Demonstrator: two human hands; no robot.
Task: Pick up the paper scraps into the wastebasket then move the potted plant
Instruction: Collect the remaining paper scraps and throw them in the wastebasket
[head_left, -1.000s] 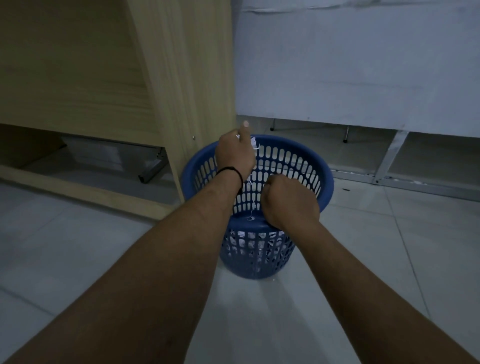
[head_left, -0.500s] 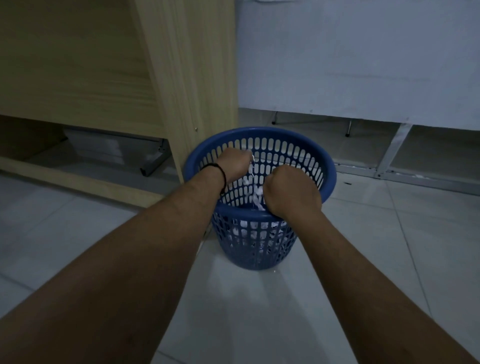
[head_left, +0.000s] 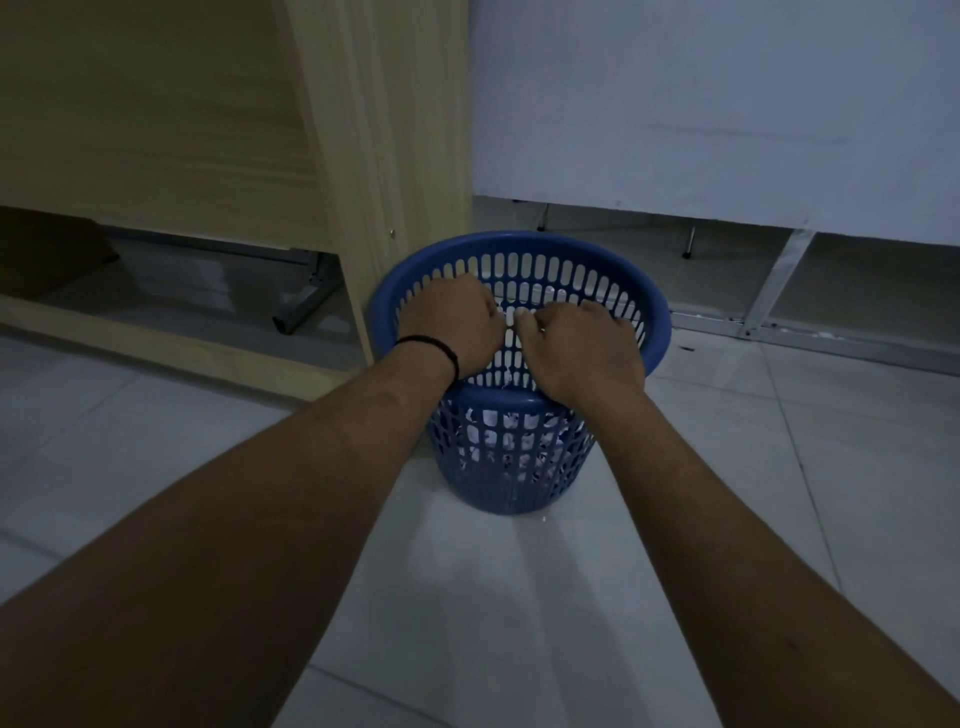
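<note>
A blue slotted wastebasket (head_left: 597, 270) stands on the tiled floor beside a wooden desk leg. White paper scraps (head_left: 501, 447) show through its lower slots. My left hand (head_left: 452, 327), with a black band at the wrist, and my right hand (head_left: 582, 348) hover over the basket's mouth, knuckles up, fingers curled, almost touching. A small white paper scrap (head_left: 511, 318) shows between their fingertips and both seem to pinch it. The potted plant is not in view.
A light wooden desk panel (head_left: 384, 156) rises right against the basket's left side. A white panel (head_left: 727, 104) on metal legs stands behind it. Grey floor tiles (head_left: 519, 597) stretch in front and to the right.
My left hand came down from above the far rim to the basket's mouth. The two hands closed in until they almost touch. A loose strip of paper dropped into the basket.
</note>
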